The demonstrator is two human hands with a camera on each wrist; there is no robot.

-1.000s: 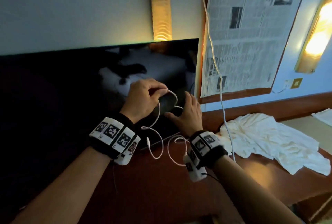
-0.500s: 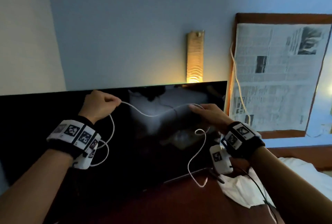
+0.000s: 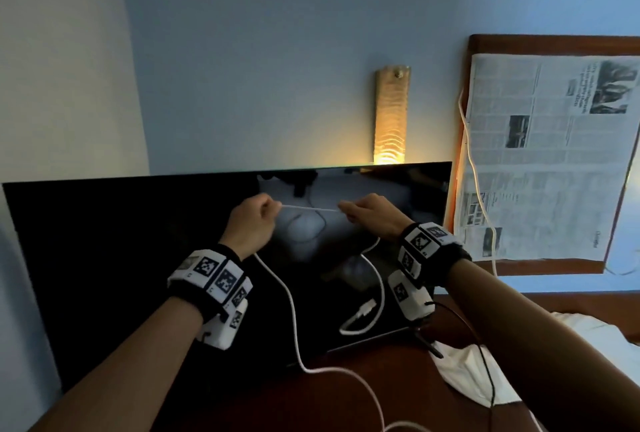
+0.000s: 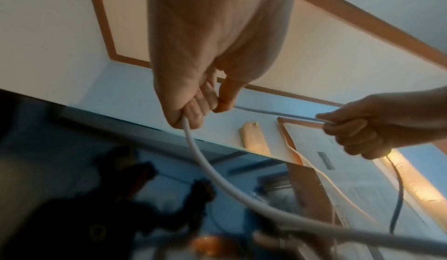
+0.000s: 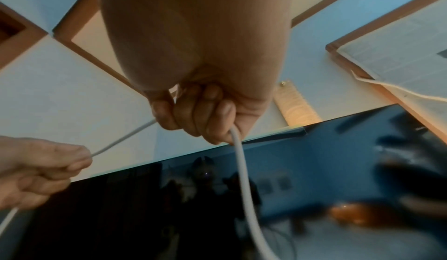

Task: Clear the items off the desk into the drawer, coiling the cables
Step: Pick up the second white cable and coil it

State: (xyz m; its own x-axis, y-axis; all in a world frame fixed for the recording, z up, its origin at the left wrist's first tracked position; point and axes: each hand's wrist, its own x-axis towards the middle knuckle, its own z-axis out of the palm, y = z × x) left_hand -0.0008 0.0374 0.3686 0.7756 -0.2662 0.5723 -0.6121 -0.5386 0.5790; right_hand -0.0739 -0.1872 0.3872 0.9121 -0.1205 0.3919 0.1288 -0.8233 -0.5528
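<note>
We cannot see the drawer in any view, and we see only a strip of the desk [image 3: 346, 397] at 6 o'clock in the head view, its front edge cut off by the frame. The cable [image 3: 292, 310] runs out of frame at 6 o'clock, so we cannot tell where that end lies. We cannot make out what the dark screen [image 3: 138, 258] reflects; the reflections are blurred in both wrist views.

Our left hand [image 3: 251, 224] holds the cable with fingers curled around it and the thumb pinching it against the forefinger. Our right hand [image 3: 372, 217] grips the cable the same way, fingers curled closed around it. Both hands are raised in front of the screen, near each other, left at 9 o'clock of the right. A short span of cable runs nearly straight between them.

From the left hand the cable hangs down, touches the desk and curves toward 5 o'clock. From the right hand a shorter length hangs down, loops back up and ends in a plug [image 3: 365, 310] that hangs in front of the screen's lower edge.

A white cloth [image 3: 464, 376] lies on the desk at 4 o'clock of the hands; its right part is hidden by our right forearm. A newspaper [image 3: 540, 154] in a wooden frame hangs at 3 o'clock, cut off by the frame edge. A lamp [image 3: 391, 120] glows at 12 o'clock above the screen.
</note>
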